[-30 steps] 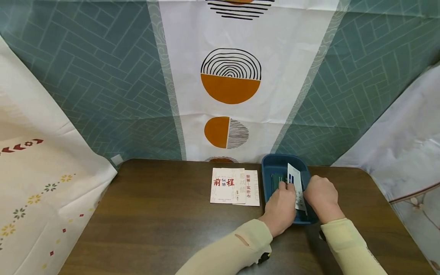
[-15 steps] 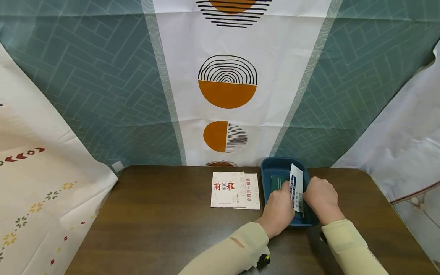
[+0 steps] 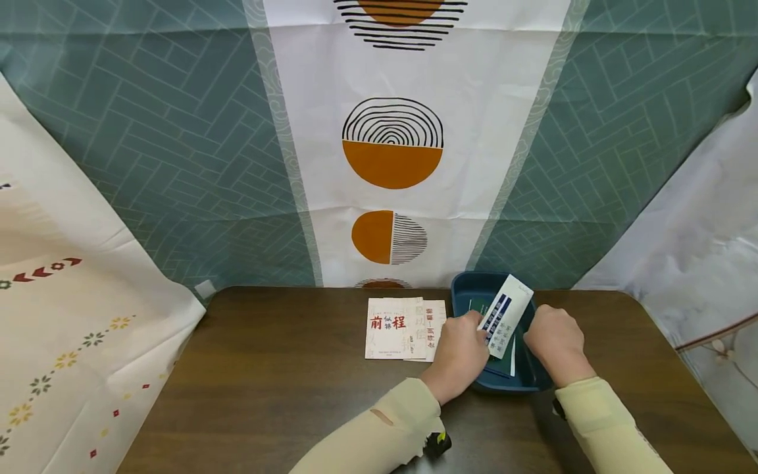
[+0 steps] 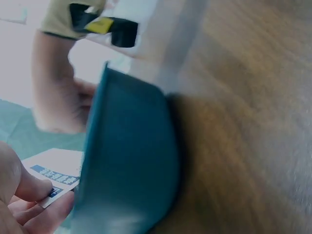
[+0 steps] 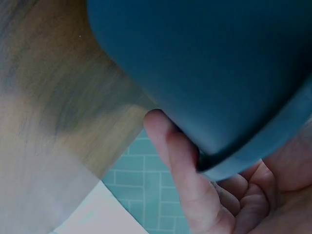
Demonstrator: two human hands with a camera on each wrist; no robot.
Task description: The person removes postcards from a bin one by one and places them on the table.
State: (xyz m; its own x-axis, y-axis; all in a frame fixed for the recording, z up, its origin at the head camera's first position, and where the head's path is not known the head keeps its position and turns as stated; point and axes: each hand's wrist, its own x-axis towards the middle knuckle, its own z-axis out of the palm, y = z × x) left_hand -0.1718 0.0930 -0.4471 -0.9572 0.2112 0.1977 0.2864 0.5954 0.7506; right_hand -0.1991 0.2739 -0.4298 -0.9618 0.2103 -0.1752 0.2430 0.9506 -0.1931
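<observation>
In the head view my left hand (image 3: 458, 355) pinches a white card (image 3: 507, 315) with dark blue print, tilted over a dark blue plastic bin (image 3: 470, 280). Thumb and fingers hold the card's edge in the left wrist view, where the card (image 4: 61, 163) shows beside the bin wall (image 4: 131, 151). My right hand (image 3: 556, 342) grips the bin's right rim. From the right wrist, its fingers (image 5: 187, 180) curl under the rim against the outer wall. Inside the bin lie dark green cards (image 3: 502, 365) and a white edge of another, partly hidden by my left hand and the held card.
Two cream cards with red characters overlap left of the bin: the front card (image 3: 392, 342) and the one behind it (image 3: 435, 313). All stand on a brown wooden table (image 3: 284, 375). A patterned green and white cloth (image 3: 391, 72) hangs behind its back edge.
My left hand has moved left and raised the white card, which now leans to the right above the bin. The right hand stays on the bin's rim.
</observation>
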